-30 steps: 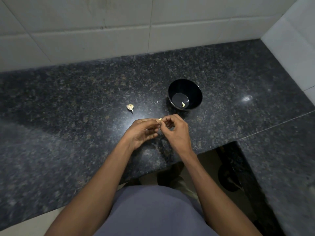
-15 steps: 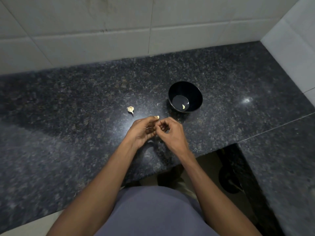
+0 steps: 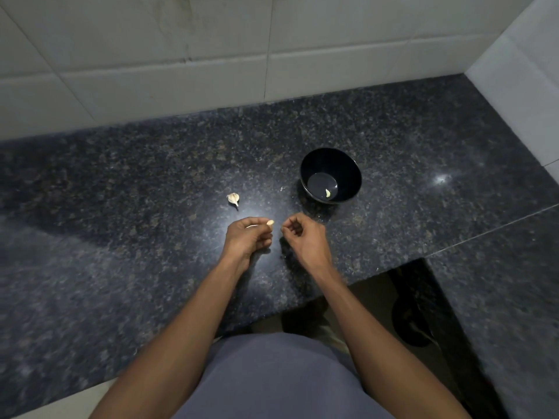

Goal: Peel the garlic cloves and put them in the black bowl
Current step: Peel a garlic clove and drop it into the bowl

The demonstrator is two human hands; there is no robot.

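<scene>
A dark speckled stone table (image 3: 127,207) runs into a corner of pale wall tiles, lit dimly from above. Just below the middle of the frame the left hand (image 3: 248,237) pinches a small garlic clove (image 3: 270,222) at its fingertips, the clove poking out toward the other hand. The right hand (image 3: 305,237), just beside it but apart, has its fingers curled with thumb and forefinger pressed together; whether a scrap of skin sits between them is too small to tell. Up and to the right stands the black bowl (image 3: 354,173), with one peeled clove (image 3: 328,193) lying on its floor. To the left of the bowl, an unpeeled piece of garlic (image 3: 233,198) rests on the table. The clove looks light, firm and a bit slick once bared, its skin papery and thin; I'd hold it by the blunt end and pick at the tip.
</scene>
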